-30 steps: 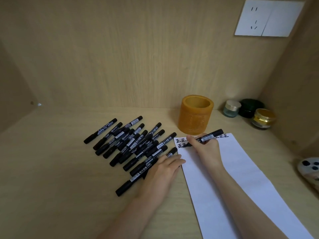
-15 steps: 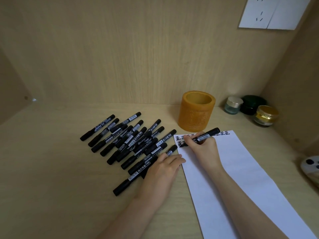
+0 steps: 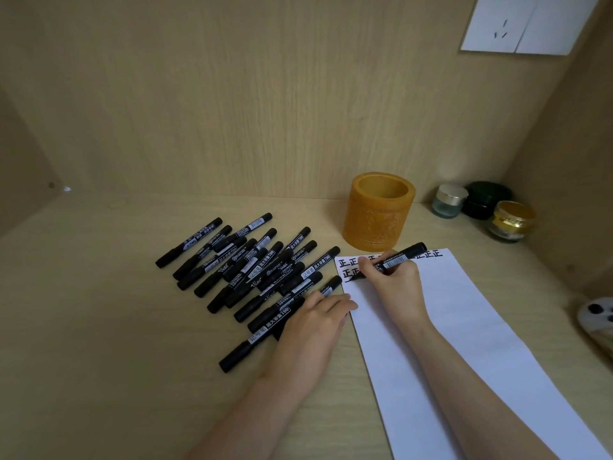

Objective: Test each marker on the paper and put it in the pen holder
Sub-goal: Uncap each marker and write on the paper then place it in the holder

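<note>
Head view: the right hand (image 3: 393, 283) is seen clenched around a black marker (image 3: 394, 260), which is pinched between thumb and fingers. The tip is set down on the white paper (image 3: 464, 327) and the barrel is slanted up and away to the right. The heel of that hand is rested on the sheet.

Just to its left, the left hand (image 3: 311, 327) is laid flat and released, fingers stretched out straight, with nothing visibly gripped. Its fingertips are brought right up to the paper's left edge, and its palm is rested over the near end of the pile of markers (image 3: 252, 270). A dark shape is glimpsed under the palm's left side; what it is cannot be told.

Around the right hand's fingertips, two rows of bold black characters (image 3: 431, 254) are seen along the far end of the paper, partly covered by the hand.

The capped black markers with white labels are spread to the left of both hands. They are laid side by side and overlapping on the wooden table (image 3: 99, 327), all slanted the same way.

Just beyond the right hand, an amber pen holder (image 3: 379, 212) is stood upright beside the paper's far left corner.

Farther right, in the back corner, a glass jar (image 3: 449, 200), a dark green jar (image 3: 487, 199) and a gold-lidded jar (image 3: 510, 220) are grouped together.

Well to the right of the right hand, a white object (image 3: 597, 317) with black spots is cut off by the frame edge. High above it, a white socket plate (image 3: 527, 24) is fixed to the wall.
</note>
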Action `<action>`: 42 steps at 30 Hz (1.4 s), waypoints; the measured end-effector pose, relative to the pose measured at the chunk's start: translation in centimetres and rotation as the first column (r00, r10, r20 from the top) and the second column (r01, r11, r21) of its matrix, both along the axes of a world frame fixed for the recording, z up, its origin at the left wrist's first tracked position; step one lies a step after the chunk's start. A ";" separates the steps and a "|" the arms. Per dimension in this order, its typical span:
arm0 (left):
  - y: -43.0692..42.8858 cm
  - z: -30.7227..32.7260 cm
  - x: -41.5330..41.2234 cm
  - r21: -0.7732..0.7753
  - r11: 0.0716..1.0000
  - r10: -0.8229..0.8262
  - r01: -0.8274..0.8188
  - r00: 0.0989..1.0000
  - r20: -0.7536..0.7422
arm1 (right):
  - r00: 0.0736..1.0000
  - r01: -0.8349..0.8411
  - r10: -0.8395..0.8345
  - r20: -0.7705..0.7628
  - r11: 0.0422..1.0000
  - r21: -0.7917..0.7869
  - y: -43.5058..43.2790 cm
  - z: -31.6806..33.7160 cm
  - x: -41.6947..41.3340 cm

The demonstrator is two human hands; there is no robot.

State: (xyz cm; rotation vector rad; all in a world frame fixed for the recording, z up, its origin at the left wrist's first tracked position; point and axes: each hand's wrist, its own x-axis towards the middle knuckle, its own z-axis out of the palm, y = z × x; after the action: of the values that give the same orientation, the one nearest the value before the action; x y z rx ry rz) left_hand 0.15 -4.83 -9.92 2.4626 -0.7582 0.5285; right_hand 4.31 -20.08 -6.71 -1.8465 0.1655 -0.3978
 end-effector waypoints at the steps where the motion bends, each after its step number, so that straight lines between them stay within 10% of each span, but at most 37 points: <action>1: 0.0 0.0 0.0 0.002 1.000 0.002 -0.002 1.000 0.001 | 1.000 -0.006 0.006 -0.002 1.000 0.007 0.0 0.0 0.0; 42: -0.1 0.0 -0.1 -0.028 1.000 -0.011 0.010 1.000 -0.026 | 0.998 -0.054 0.053 -0.025 0.998 -0.030 -0.1 -0.2 -0.1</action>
State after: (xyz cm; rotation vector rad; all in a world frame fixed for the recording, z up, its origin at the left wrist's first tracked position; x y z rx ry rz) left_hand 0.03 -4.91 -9.90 2.4333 -0.7481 0.4991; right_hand 4.22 -20.15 -6.93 -1.8821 0.1266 -0.3424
